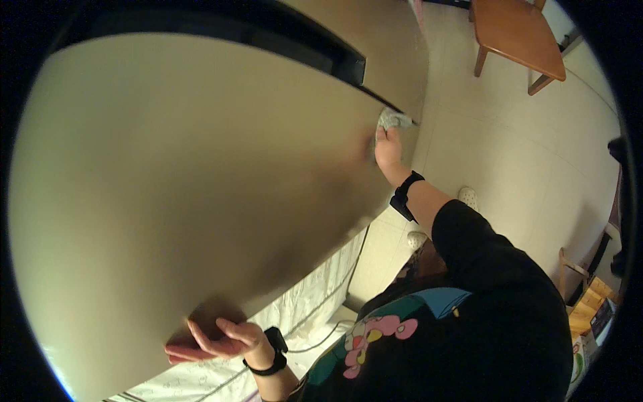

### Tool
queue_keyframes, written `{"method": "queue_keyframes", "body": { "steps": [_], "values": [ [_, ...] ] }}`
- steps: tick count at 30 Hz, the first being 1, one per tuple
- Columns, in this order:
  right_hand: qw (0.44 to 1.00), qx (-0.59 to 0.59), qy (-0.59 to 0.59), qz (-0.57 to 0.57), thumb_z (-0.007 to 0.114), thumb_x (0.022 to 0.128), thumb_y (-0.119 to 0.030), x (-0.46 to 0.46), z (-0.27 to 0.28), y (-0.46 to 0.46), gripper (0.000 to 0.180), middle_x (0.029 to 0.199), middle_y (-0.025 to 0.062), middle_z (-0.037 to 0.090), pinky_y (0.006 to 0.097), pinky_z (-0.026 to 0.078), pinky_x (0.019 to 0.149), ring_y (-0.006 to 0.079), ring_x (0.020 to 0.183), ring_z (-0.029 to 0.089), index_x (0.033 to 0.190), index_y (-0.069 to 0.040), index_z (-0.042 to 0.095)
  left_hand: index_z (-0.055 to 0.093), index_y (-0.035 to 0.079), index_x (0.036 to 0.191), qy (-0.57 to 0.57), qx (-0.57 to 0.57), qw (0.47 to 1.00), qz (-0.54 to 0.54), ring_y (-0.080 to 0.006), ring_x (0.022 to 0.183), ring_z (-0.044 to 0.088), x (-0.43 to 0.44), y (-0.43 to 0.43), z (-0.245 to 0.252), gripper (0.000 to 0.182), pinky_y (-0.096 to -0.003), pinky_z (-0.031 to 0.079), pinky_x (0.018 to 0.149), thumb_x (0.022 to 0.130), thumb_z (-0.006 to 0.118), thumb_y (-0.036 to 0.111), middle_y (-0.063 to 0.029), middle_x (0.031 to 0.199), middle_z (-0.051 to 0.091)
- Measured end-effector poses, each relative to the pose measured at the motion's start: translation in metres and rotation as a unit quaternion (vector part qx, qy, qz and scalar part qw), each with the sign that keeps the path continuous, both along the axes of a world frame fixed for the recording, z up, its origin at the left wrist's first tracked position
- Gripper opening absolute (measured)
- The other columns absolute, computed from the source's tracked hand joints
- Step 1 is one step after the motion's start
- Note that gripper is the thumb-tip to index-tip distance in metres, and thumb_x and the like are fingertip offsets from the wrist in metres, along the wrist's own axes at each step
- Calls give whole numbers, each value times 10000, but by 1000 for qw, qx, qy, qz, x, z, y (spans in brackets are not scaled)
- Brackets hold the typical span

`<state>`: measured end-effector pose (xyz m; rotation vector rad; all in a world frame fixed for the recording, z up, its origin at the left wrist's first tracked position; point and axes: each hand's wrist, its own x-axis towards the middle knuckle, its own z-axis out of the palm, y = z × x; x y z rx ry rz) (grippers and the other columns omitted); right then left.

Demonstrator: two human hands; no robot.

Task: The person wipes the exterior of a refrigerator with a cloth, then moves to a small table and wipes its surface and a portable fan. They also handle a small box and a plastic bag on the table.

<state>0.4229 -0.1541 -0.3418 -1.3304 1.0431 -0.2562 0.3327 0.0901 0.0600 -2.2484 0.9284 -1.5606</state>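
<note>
A large, smooth metallic panel (201, 166), apparently a refrigerator door, fills the left and middle of the view. Along its upper edge runs a dark recess (301, 55) that narrows to a thin gap on the right. My right hand (389, 145) grips a crumpled, pale patterned cloth (393, 118) against the panel at the right end of this gap. Down at the panel's near edge is my left hand (216, 341), its fingers spread and bent, holding nothing; its fingertips are at or close to the surface. Both wrists wear black bands with small boxes.
A brown wooden chair (522, 35) stands on the tiled floor (502, 140) at the upper right. White patterned fabric (311, 281) and a grey cable (321, 344) lie below the panel's edge. Wooden items (587, 306) are at the lower right. Light-coloured clogs (467, 197) show near my body.
</note>
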Motion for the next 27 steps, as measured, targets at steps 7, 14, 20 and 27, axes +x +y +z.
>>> {"method": "queue_keyframes", "body": {
  "steps": [7,14,20,27],
  "values": [
    [923,-120,-348,115,563,914,-105,-85,160,102,451,1350,272,437,507,308,1123,473,1291,400,1341,4,463,637,2,1251,6,-7,999,-33,-410,1497,102,5,-19,2,443,-638,55,1177,955,428,256,-229,1581,283],
    [858,-221,-318,337,532,811,19,-169,82,181,385,1332,256,501,501,345,1117,427,1283,440,1186,68,605,497,-22,1389,19,19,999,-42,-375,1506,108,-2,-11,4,505,-553,61,1211,1005,414,294,-217,1590,266],
    [961,-88,-67,255,585,924,-172,-213,24,222,248,1088,268,581,444,508,765,458,895,573,1015,57,572,275,-17,1499,140,-104,954,-243,-377,1513,60,-14,38,-24,634,-545,53,1205,987,488,290,-251,1619,108],
    [854,-364,-372,-1,835,750,-221,-163,195,181,310,1266,176,544,417,499,885,331,1076,586,838,15,654,264,-33,1490,261,-138,911,-287,-393,1509,71,-31,116,-45,661,-529,67,1211,966,537,262,-276,1607,109]
  ]
}}
